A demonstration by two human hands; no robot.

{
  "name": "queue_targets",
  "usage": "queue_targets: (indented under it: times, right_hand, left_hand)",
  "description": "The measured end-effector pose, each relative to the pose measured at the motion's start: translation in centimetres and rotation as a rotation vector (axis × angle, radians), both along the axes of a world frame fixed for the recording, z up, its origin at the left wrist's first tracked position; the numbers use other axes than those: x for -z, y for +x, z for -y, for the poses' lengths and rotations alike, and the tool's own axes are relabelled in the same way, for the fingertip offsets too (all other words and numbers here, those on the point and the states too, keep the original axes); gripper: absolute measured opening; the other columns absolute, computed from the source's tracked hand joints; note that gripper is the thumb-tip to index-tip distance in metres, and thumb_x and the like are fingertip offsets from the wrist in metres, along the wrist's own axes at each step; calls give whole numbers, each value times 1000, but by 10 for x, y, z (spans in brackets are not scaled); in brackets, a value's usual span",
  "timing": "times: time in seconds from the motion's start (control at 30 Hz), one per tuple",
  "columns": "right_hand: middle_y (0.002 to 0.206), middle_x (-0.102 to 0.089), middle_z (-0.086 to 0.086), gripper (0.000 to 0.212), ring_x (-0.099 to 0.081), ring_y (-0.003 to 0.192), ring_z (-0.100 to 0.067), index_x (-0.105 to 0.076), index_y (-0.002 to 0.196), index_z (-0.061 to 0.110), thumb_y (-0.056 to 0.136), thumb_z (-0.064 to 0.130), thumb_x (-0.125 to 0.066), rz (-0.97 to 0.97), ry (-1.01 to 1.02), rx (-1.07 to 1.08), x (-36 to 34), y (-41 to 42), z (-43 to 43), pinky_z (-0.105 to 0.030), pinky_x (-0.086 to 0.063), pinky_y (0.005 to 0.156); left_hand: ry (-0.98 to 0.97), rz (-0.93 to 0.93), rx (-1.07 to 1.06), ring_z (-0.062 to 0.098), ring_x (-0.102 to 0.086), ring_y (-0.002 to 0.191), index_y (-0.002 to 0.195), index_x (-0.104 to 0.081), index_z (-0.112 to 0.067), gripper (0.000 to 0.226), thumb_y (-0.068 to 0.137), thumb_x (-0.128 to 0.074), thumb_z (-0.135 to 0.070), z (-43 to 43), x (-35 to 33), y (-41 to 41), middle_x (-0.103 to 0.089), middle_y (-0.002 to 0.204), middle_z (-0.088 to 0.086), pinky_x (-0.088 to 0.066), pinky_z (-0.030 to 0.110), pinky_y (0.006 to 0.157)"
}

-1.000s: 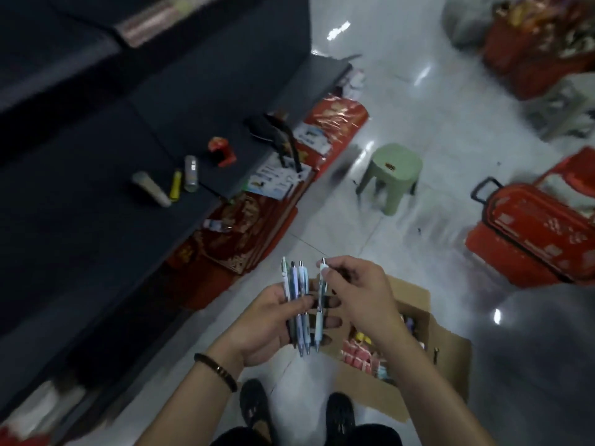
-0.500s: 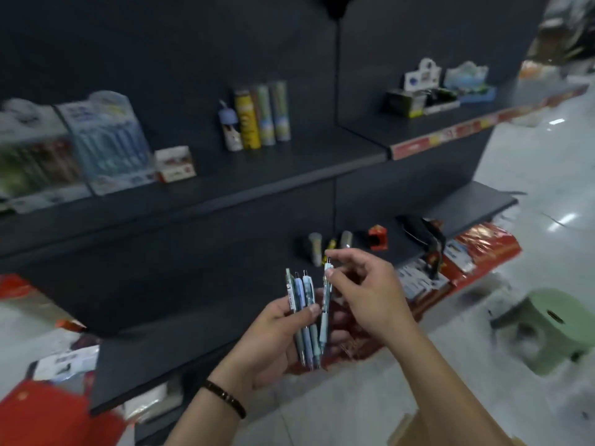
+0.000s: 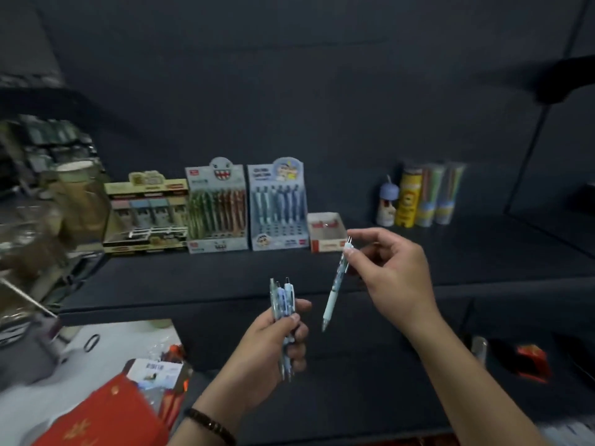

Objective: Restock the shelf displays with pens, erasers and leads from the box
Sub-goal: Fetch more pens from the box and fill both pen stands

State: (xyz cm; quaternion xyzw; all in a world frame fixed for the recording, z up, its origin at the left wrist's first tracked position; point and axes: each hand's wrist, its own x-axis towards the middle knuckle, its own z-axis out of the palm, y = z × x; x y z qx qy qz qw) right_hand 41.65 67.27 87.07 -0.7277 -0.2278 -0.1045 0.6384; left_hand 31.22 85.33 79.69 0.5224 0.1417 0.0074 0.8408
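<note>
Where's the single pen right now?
Head view, centre: the single pen hangs tip-down, pinched at its top by the right hand, just right of the pen bunch in the left hand.

A dark shelf [image 3: 225, 278] runs across the middle of the frame. Along its back, left of centre, three displays stand side by side: a tan display box [image 3: 146, 217] holding pale blocks, a green-and-brown pen display [image 3: 217, 210] and a blue pen display [image 3: 277, 207]. Just right of the blue one sits a small open red-and-white box [image 3: 326, 231]. Further right, well apart, stand a purple-capped bottle [image 3: 388, 204], a yellow tube [image 3: 409, 197] and two pale tubes [image 3: 439, 194], close together. At lower right a lower shelf [image 3: 386, 365] carries a blurred red object [image 3: 531, 362].
</note>
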Motion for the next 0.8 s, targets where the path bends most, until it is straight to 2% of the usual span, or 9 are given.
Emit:
queue_targets:
  times: [0.1,0.17,0.27,0.33,0.43,0.5,0.63,0.7,0.8]
  right_hand:
    - [76,-77,2,16,-76,71,-15,-78,104,31,95,18,-79,44,3,-43,-10,40,-34,-44,-66,70]
    - [76,-77,5,16,-76,70,-11,-78,104,31,95,18,-79,73,6,-49,-15,66,-55,-40,-66,68]
    - [76,-77,8,11,-76,71,-9,-79,100,30,92,23,-81,151,-44,-11,-22,108,-89,-37,-66,67]
    - [77,-76,12,12,-75,72,-5,-81,102,29,91,23,-82,189,-77,-6,-27,133,-111,-34,-65,72]
    - [82,-75,15,15,-72,78,2,-82,108,24,93,23,-80,234,-156,-14,-33,164,-143,-22,-61,82]
    - [90,-77,12,15,-71,84,0,-81,110,20,96,23,-77,295,-239,9,-34,181,-163,-20,-57,86]
    - [95,-80,4,14,-74,89,-9,-81,109,17,97,21,-75,360,-351,92,-31,208,-200,-28,-59,89]
    - [97,-81,3,15,-74,89,-12,-81,110,16,97,20,-74,361,-388,130,-29,215,-214,-27,-58,88]
    - [95,-81,1,14,-75,86,-16,-81,108,15,97,20,-74,366,-425,178,-26,222,-233,-28,-58,85]
  left_hand:
    - [-59,-18,-119,16,-36,56,124,-54,-4,27,101,-40,4,-29,-6,24,-48,71,6,-29,30,56]
    - [-78,-6,-188,16,-38,55,116,-48,-12,24,100,-38,5,-44,-10,42,-50,72,6,-32,29,53]
    - [-35,39,-233,16,-44,59,113,-50,-9,28,90,-48,7,-67,-15,68,-53,76,6,-38,31,54]
    - [33,74,-263,19,-53,65,118,-57,-2,22,99,-49,6,-81,-16,81,-60,81,9,-47,34,60]
    - [86,103,-353,28,-68,78,129,-63,1,24,109,-50,-4,-102,-16,96,-70,92,17,-61,39,75]
    - [82,118,-372,36,-75,89,133,-62,-1,28,108,-52,-6,-117,-16,108,-75,101,22,-62,44,83]
    - [128,125,-301,42,-76,107,136,-62,-8,29,109,-53,-6,-151,-22,129,-77,114,25,-58,52,95]
    - [161,133,-249,41,-75,108,137,-62,-10,29,109,-53,-10,-168,-23,138,-77,116,24,-58,52,96]
    - [144,148,-182,38,-75,100,139,-64,-17,31,109,-55,-17,-192,-21,152,-76,112,23,-60,47,88]
